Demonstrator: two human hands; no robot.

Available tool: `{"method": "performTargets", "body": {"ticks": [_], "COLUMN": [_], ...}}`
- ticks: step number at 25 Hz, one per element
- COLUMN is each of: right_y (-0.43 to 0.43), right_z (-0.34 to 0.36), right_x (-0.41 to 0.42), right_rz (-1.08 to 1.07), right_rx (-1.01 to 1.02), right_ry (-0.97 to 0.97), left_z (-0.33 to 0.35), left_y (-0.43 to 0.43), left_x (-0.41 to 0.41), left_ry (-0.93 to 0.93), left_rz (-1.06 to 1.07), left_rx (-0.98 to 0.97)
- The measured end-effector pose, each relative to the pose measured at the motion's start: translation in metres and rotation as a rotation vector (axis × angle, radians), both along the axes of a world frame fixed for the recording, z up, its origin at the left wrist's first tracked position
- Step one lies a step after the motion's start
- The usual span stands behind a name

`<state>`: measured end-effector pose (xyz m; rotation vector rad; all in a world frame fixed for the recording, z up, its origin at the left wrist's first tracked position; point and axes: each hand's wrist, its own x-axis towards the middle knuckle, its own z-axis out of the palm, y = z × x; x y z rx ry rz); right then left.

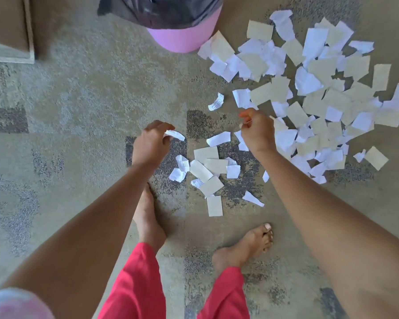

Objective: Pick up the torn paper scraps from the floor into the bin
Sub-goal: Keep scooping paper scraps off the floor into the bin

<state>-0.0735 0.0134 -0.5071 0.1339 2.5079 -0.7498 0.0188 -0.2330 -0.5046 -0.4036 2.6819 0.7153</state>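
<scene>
A pink bin [182, 41] lined with a dark plastic bag stands on the carpet at the top centre. Several white and beige torn paper scraps [313, 88] lie in a large spread to the right of it. A smaller cluster of scraps [209, 171] lies on the carpet between my hands. My left hand [151, 143] pinches a white scrap [175, 135] at its fingertips, above the small cluster's left side. My right hand [258, 132] is closed, and a thin edge of paper shows at its fingers; it hovers at the near edge of the large spread.
My two bare feet [247, 247] stand on the patterned grey and beige carpet just below the small cluster, with red trouser legs below them. A beige piece of furniture [8, 31] sits at the top left corner.
</scene>
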Motion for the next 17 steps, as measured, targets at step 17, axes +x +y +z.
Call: {"method": "performTargets", "body": {"ticks": [17], "right_y": [0.040], "right_z": [-0.088], "right_x": [0.040], "right_rz": [0.629], "right_rx": [0.415], "right_ry": [-0.003], "left_z": [-0.084], "left_y": [0.020], "left_x": [0.006], "left_ry": [-0.156], "left_rz": [-0.107], "left_rx": [-0.190]}}
